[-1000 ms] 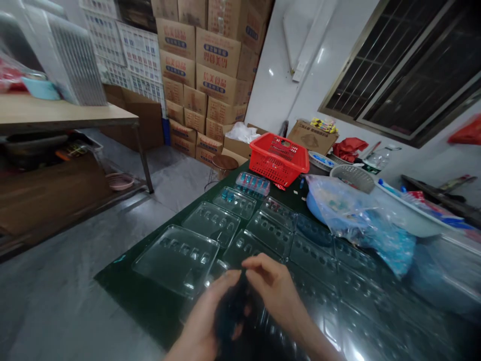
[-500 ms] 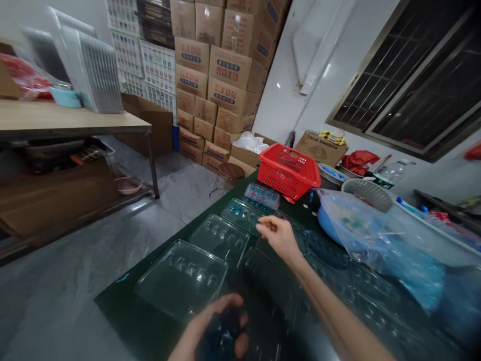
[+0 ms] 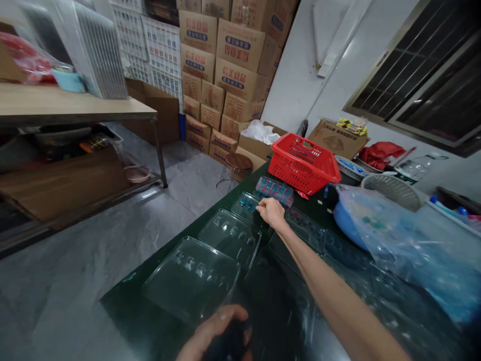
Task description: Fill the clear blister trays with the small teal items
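Observation:
My right hand (image 3: 271, 213) reaches forward with fingertips pinched together over a clear plastic tray (image 3: 240, 213). Whatever lies between those fingertips is hidden. Small blue pieces (image 3: 244, 200) sit in the tray's hollows, just left of the fingers. Low in the picture, my left hand (image 3: 216, 331) curls around a dark blue cluster of small pieces (image 3: 227, 343), blurred and partly cut off by the frame. Between my hands and the table's left edge lie two more clear trays, a middle one (image 3: 230, 235) and a nearer one (image 3: 191, 281), with moulded hollows.
Beyond the filled clear pack (image 3: 274, 190) stands a red basket (image 3: 303, 163). More clear trays (image 3: 304, 228) lie right of my forearm. A blue basin under plastic film (image 3: 376, 220) bounds the right side. The dark green table's edge (image 3: 150, 276) runs along the left.
My right hand has moved down and a little left, onto the tray with blue pieces. My left hand stays low with its dark blue cluster. The view has shifted slightly.

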The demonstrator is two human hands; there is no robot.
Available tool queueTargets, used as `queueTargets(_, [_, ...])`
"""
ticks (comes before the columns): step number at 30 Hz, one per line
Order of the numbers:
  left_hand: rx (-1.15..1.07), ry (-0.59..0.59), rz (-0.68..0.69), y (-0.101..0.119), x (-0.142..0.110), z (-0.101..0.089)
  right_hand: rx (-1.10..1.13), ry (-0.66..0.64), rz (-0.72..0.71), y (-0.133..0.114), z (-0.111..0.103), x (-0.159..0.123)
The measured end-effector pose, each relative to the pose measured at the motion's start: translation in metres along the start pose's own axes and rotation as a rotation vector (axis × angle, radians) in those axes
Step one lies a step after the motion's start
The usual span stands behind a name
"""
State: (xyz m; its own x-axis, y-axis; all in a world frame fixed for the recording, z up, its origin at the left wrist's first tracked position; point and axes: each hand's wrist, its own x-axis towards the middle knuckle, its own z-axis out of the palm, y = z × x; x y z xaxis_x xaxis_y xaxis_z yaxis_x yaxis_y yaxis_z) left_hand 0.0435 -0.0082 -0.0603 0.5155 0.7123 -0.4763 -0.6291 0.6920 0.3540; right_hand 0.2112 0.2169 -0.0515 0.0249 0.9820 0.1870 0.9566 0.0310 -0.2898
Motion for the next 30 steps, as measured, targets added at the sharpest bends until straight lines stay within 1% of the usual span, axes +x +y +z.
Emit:
queueTargets(3, [-0.046, 0.045, -0.013, 0.006, -0.01, 0.016, -0.051, -0.035, -0.018, -0.01, -0.008, -0.003])
queueTargets(4, [-0.05, 0.064, 0.0, 0.008, -0.013, 0.02, -0.058, -0.049, -0.022, -0.013, -0.012, -0.005])
queueTargets(5, [-0.052, 0.076, 0.048, 0.01, -0.015, 0.023, -0.061, -0.06, -0.024, -0.015, -0.016, -0.01])
queueTargets(7, [-0.053, 0.002, 0.08, 0.015, -0.017, 0.026, -0.051, -0.059, -0.037, -0.019, -0.03, -0.026])
queueTargets(9, [-0.055, -0.033, 0.103, 0.017, -0.017, 0.025, 0.016, -0.034, -0.107, -0.022, -0.049, -0.054])
queueTargets(10, [-0.053, -0.041, 0.112, 0.016, -0.017, 0.024, 0.117, -0.022, -0.202, -0.024, -0.061, -0.073])
queueTargets(11, [-0.048, -0.044, 0.12, 0.015, -0.016, 0.024, 0.246, -0.047, -0.31, -0.025, -0.073, -0.095])
queueTargets(12, [-0.039, -0.047, 0.126, 0.013, -0.016, 0.024, 0.36, -0.126, -0.408, -0.027, -0.085, -0.117])
queueTargets(13, [-0.024, -0.052, 0.127, 0.009, -0.015, 0.025, 0.434, -0.221, -0.472, -0.029, -0.094, -0.139])
queueTargets(14, [-0.005, -0.057, 0.129, 0.005, -0.014, 0.027, 0.477, -0.268, -0.5, -0.03, -0.102, -0.16])
queueTargets(15, [0.016, -0.059, 0.132, 0.001, -0.013, 0.029, 0.49, -0.297, -0.499, -0.032, -0.107, -0.177])
queueTargets(17, [0.052, -0.037, 0.153, -0.009, -0.012, 0.035, 0.455, -0.294, -0.455, -0.032, -0.11, -0.202])
queueTargets(20, [0.078, 0.036, 0.156, -0.023, -0.01, 0.044, 0.384, -0.254, -0.405, -0.028, -0.108, -0.218])
queueTargets(22, [0.094, 0.044, 0.129, -0.031, -0.009, 0.048, 0.393, -0.256, -0.38, -0.023, -0.106, -0.221])
queueTargets(25, [0.111, 0.013, 0.117, -0.036, -0.008, 0.05, 0.492, -0.279, -0.331, -0.014, -0.107, -0.224])
queueTargets(27, [0.116, -0.028, 0.119, -0.037, -0.006, 0.051, 0.591, -0.296, -0.31, -0.008, -0.109, -0.226])
queueTargets(30, [0.129, -0.088, 0.098, -0.037, -0.005, 0.052, 0.657, -0.274, -0.3, 0.0, -0.11, -0.226])
